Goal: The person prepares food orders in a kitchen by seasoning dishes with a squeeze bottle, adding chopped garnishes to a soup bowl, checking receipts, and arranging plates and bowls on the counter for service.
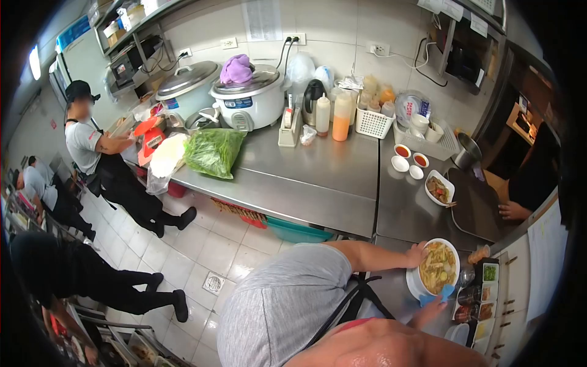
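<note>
A white bowl [457, 264] of noodle soup with pale slices on top stands on a white plate [416, 287] at the right end of the steel counter. My left hand [417, 254] grips the bowl's rim on its left side. At the near edge of the bowl, my right hand [429, 311] holds a light blue cloth [438, 296] against the rim. The fingers under the cloth are partly hidden. Close by on the right is a rack of small containers [487, 292] with chopped greens and other toppings.
A dish of food [439, 188] and small sauce dishes [400, 164] sit farther back. Another person's hand [513, 211] rests at the pass-through. Squeeze bottles [341, 117], a bag of greens [214, 151] and rice cookers [247, 104] line the counter. A co-worker [101, 153] stands at the left.
</note>
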`<control>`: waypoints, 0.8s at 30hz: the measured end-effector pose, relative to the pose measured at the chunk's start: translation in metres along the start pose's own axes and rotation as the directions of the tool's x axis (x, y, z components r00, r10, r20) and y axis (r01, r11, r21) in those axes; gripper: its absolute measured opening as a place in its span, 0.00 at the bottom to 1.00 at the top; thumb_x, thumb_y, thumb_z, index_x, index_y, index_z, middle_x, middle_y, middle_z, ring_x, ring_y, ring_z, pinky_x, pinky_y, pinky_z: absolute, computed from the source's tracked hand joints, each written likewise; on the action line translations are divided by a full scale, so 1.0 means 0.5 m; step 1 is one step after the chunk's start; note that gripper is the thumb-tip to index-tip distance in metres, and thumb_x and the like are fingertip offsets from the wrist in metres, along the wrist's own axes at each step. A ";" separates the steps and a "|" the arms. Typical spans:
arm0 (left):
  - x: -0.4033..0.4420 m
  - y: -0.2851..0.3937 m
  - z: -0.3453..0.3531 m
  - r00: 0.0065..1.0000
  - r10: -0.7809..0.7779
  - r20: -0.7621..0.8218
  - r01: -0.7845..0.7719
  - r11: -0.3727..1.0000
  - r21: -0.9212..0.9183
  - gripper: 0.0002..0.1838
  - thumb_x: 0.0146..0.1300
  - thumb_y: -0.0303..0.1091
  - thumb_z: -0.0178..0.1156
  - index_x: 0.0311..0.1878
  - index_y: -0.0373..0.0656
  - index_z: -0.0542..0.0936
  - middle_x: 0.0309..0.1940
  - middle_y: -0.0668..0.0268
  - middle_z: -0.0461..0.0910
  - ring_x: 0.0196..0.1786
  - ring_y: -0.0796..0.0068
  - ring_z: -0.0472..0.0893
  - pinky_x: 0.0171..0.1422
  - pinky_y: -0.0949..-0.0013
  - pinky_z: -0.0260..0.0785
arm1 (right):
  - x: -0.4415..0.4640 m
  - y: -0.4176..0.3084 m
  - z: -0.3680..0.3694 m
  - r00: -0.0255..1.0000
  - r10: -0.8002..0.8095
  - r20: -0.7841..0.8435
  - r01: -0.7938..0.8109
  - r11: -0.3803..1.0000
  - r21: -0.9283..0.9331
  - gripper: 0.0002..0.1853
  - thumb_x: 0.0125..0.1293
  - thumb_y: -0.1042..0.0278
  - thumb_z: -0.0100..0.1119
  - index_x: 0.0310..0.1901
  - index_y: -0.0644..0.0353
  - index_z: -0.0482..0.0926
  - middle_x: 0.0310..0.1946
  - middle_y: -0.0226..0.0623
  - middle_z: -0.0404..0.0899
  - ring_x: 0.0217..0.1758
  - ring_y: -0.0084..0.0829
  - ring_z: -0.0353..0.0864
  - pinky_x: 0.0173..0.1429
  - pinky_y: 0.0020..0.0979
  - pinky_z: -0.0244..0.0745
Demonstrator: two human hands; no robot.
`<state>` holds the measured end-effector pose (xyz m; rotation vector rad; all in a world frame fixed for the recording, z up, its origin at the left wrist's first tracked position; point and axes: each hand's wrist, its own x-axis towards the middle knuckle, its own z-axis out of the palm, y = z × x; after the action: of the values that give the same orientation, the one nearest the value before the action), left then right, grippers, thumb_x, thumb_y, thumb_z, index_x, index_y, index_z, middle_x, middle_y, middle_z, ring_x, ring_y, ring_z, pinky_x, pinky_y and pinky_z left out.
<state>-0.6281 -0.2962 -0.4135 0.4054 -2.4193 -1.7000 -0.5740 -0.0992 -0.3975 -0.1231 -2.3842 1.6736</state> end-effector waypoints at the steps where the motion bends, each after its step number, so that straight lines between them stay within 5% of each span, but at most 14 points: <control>1: -0.007 0.007 -0.004 1.000 -0.011 -0.006 0.011 1.000 -0.004 0.24 0.58 0.47 0.41 0.57 0.54 0.54 0.48 0.45 0.61 0.47 0.44 0.67 0.52 0.54 0.60 | -0.019 0.007 0.007 1.000 -0.010 0.016 0.010 1.000 -0.003 0.23 0.59 0.62 0.44 0.53 0.67 0.58 0.47 0.44 0.65 0.46 0.34 0.67 0.51 0.30 0.61; 2: -0.017 0.020 -0.015 1.000 -0.021 -0.013 0.021 1.000 -0.008 0.24 0.58 0.47 0.41 0.57 0.54 0.54 0.48 0.45 0.61 0.47 0.44 0.67 0.52 0.54 0.60 | -0.041 0.008 0.014 0.999 -0.020 0.032 0.020 1.000 -0.006 0.22 0.59 0.63 0.44 0.52 0.66 0.59 0.45 0.44 0.66 0.45 0.34 0.67 0.50 0.30 0.61; 4: -0.034 0.035 -0.024 0.999 -0.042 -0.013 0.042 0.999 -0.013 0.25 0.58 0.47 0.41 0.58 0.53 0.53 0.49 0.45 0.59 0.47 0.45 0.67 0.51 0.53 0.60 | -0.124 -0.136 0.031 0.979 0.191 0.069 -0.202 0.957 0.210 0.20 0.59 0.64 0.45 0.50 0.65 0.61 0.43 0.43 0.66 0.43 0.34 0.67 0.49 0.30 0.62; 7: -0.051 0.026 -0.015 0.999 -0.025 -0.027 0.027 0.998 0.063 0.27 0.57 0.47 0.41 0.58 0.50 0.52 0.51 0.46 0.57 0.48 0.46 0.67 0.52 0.52 0.60 | -0.091 -0.122 -0.028 0.973 0.172 0.157 -0.216 0.920 0.328 0.19 0.58 0.68 0.46 0.50 0.64 0.62 0.44 0.43 0.67 0.44 0.35 0.68 0.49 0.31 0.62; 9: -0.079 0.040 -0.024 1.000 -0.017 -0.013 0.017 1.000 0.010 0.30 0.57 0.48 0.42 0.60 0.47 0.50 0.52 0.47 0.55 0.54 0.48 0.60 0.56 0.53 0.54 | -0.026 -0.090 -0.083 0.960 -0.168 -0.223 0.159 0.986 -0.056 0.20 0.58 0.70 0.46 0.52 0.64 0.61 0.48 0.43 0.66 0.48 0.35 0.67 0.51 0.31 0.63; 11: -0.127 0.070 -0.033 1.000 -0.009 -0.013 0.009 1.000 -0.027 0.31 0.56 0.48 0.43 0.60 0.45 0.49 0.51 0.46 0.55 0.58 0.48 0.54 0.60 0.55 0.50 | 0.046 -0.055 -0.120 0.940 -0.233 -0.248 0.207 0.970 -0.124 0.21 0.57 0.72 0.45 0.54 0.63 0.60 0.51 0.45 0.65 0.52 0.37 0.66 0.53 0.32 0.62; 13: -0.121 0.042 0.005 0.994 -0.073 -0.079 0.071 0.997 -0.033 0.34 0.55 0.49 0.45 0.60 0.41 0.48 0.52 0.48 0.55 0.58 0.50 0.52 0.61 0.56 0.47 | 0.119 0.020 -0.116 0.992 -0.111 0.055 0.114 0.993 -0.044 0.22 0.56 0.75 0.44 0.54 0.62 0.62 0.52 0.47 0.64 0.53 0.39 0.65 0.55 0.33 0.60; 14: -0.114 0.012 0.031 0.993 -0.066 -0.097 0.069 0.997 0.030 0.35 0.54 0.49 0.46 0.60 0.41 0.48 0.53 0.48 0.55 0.58 0.50 0.52 0.62 0.56 0.47 | 0.157 0.113 -0.106 0.911 -0.366 0.190 0.413 0.794 -0.447 0.22 0.52 0.76 0.45 0.52 0.62 0.65 0.51 0.47 0.66 0.52 0.40 0.66 0.54 0.35 0.60; 16: -0.116 0.002 0.017 0.997 -0.061 -0.041 0.057 0.993 -0.100 0.34 0.53 0.49 0.48 0.58 0.41 0.52 0.52 0.48 0.55 0.58 0.50 0.53 0.61 0.57 0.47 | 0.095 0.070 -0.062 0.891 -0.153 0.427 0.372 0.786 -0.494 0.16 0.49 0.74 0.47 0.43 0.63 0.71 0.40 0.47 0.72 0.47 0.45 0.67 0.51 0.40 0.61; 17: -0.138 0.056 -0.040 0.999 0.000 0.042 0.003 0.999 -0.054 0.32 0.54 0.49 0.47 0.57 0.41 0.54 0.52 0.49 0.55 0.57 0.50 0.55 0.60 0.57 0.49 | 0.052 0.036 -0.031 0.933 -0.076 0.352 0.323 0.605 -0.728 0.15 0.50 0.72 0.48 0.42 0.62 0.70 0.39 0.49 0.70 0.46 0.48 0.66 0.49 0.42 0.62; 19: -0.081 0.052 -0.056 0.983 -0.157 0.098 0.169 0.978 -0.121 0.31 0.57 0.56 0.38 0.55 0.42 0.57 0.48 0.52 0.60 0.52 0.56 0.62 0.54 0.59 0.58 | -0.049 -0.029 0.005 0.989 -0.062 0.134 0.142 0.648 -0.748 0.20 0.50 0.71 0.50 0.47 0.59 0.68 0.44 0.50 0.67 0.47 0.48 0.65 0.48 0.42 0.62; 22: -0.002 0.082 -0.102 0.862 -0.245 0.443 0.378 0.893 -0.242 0.33 0.57 0.61 0.28 0.53 0.43 0.60 0.41 0.60 0.69 0.42 0.69 0.72 0.41 0.62 0.67 | -0.147 -0.054 0.038 0.972 -0.100 0.211 0.228 0.600 -0.767 0.24 0.49 0.71 0.50 0.52 0.55 0.64 0.47 0.50 0.64 0.47 0.48 0.64 0.49 0.41 0.62; 24: 0.028 0.069 -0.088 0.835 -0.174 0.521 0.355 0.894 -0.272 0.29 0.59 0.58 0.30 0.53 0.45 0.60 0.36 0.64 0.71 0.32 0.75 0.72 0.32 0.66 0.67 | -0.175 -0.086 0.061 0.973 -0.077 0.217 0.221 0.573 -0.790 0.25 0.50 0.72 0.49 0.53 0.54 0.64 0.46 0.49 0.65 0.47 0.47 0.65 0.50 0.41 0.62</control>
<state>-0.6335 -0.3292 -0.3665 0.3029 -2.3481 -2.5923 -0.4935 -0.1593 -0.3792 0.0770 -2.9874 0.3871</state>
